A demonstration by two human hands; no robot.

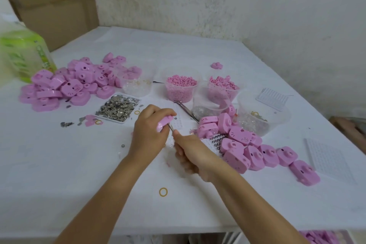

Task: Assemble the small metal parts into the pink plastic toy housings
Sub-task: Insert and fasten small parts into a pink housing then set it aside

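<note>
Left hand (147, 134) grips a pink housing (163, 123) above the table (79, 164). Right hand (192, 151), fingers curled round a thin metal tool (170, 127), sets its tip against the housing. Beyond the left hand lies a tray of metal parts (118, 108).

White table (69, 174): pink housings (65, 85) piled left and right, metal-parts tray (109, 118), clear tubs (181, 95), grid plates (328, 156), yellow ring (163, 192).

Housing pile (75, 83) left of metal-parts tray (118, 108).

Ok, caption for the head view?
Left hand grips a pink housing; right hand holds a thin metal tool to it.
</note>
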